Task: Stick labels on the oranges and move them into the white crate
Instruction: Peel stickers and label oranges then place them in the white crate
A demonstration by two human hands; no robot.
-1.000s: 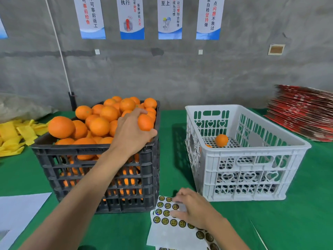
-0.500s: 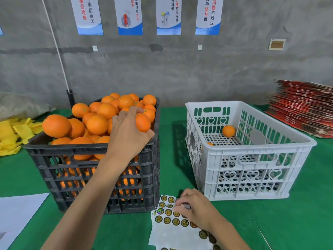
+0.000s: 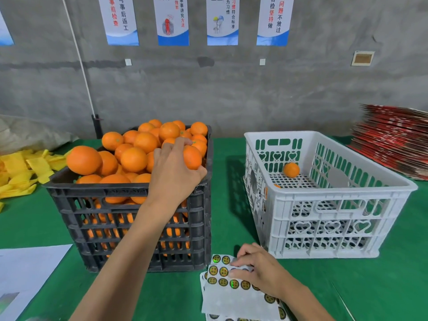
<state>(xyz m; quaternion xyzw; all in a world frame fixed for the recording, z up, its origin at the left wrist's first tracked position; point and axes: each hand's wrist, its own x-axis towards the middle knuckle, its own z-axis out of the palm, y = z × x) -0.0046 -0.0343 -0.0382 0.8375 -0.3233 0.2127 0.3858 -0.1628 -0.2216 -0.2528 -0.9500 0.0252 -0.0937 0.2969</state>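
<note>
A black crate (image 3: 129, 218) heaped with oranges (image 3: 133, 158) stands at the left on the green table. My left hand (image 3: 172, 172) reaches over its near right corner and grips one orange (image 3: 192, 157) on top of the pile. To the right stands the white crate (image 3: 333, 200) with one orange (image 3: 291, 169) on its floor near the back and another partly visible at its left wall. In front, a label sheet (image 3: 231, 295) with round gold stickers lies on the table. My right hand (image 3: 259, 272) rests on it, fingertips pinching at a sticker.
Yellow foam nets (image 3: 20, 170) lie at the far left. A white paper (image 3: 25, 274) sits at the front left. A stack of red flat cartons (image 3: 393, 140) is at the back right. A grey concrete wall with posters stands behind the table.
My left hand stays closed on the same orange at the black crate's corner. My right hand's fingers have shifted slightly on the label sheet. The loose orange in the white crate rolled a little to the right.
</note>
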